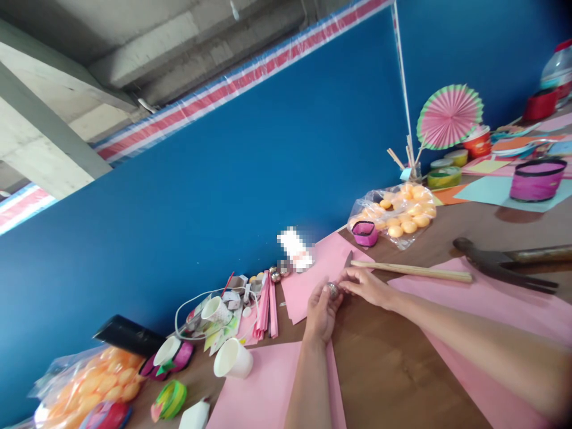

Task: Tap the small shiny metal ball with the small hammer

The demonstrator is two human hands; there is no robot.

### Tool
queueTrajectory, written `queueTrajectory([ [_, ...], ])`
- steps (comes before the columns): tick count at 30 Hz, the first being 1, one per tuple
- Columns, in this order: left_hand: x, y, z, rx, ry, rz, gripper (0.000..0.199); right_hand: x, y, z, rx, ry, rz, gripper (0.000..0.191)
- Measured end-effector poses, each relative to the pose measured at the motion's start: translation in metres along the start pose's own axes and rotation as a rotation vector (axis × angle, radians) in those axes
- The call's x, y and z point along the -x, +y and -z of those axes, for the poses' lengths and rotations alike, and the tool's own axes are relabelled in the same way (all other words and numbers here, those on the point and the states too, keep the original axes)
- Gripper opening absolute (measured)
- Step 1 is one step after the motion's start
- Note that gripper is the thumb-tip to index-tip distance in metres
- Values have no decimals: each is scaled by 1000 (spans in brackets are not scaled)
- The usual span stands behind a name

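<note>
My left hand [322, 313] is closed around a small shiny silver metal ball [332, 291], held low over the table. Close beside it, my right hand [369, 288] has its fingertips pinched together near the ball. Whatever sits between those fingertips is hidden. A grey pointed, blade-like piece [348, 260] shows just beyond the right fingers; I cannot tell whether they hold it. Behind the right hand lies a wooden stick [413, 271]. Pink paper sheets [308, 280] lie under and around both hands.
A claw hammer [500, 259] lies at right. Bagged orange balls [409, 211] sit near the blue partition [268, 149], with more bagged balls [105, 378] at far left. A white paper cup [233, 358], pink strips [267, 307] and a tape roll [170, 400] stand left. A purple ring [537, 180] rests at right.
</note>
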State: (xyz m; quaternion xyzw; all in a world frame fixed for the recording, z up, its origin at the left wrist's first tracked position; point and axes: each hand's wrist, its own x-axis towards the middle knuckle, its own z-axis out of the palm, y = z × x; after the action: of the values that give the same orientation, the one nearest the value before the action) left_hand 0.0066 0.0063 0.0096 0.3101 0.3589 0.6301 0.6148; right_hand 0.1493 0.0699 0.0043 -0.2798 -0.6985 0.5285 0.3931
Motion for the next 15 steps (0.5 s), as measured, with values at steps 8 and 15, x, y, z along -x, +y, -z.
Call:
queueTrajectory([
  [8,0,1,-2,-8,25,-4,38,0,0,0,-15,4,-3,22],
  [15,-1,0,-1,10,21,-17,39,0,1,-1,-22,3,1,19],
])
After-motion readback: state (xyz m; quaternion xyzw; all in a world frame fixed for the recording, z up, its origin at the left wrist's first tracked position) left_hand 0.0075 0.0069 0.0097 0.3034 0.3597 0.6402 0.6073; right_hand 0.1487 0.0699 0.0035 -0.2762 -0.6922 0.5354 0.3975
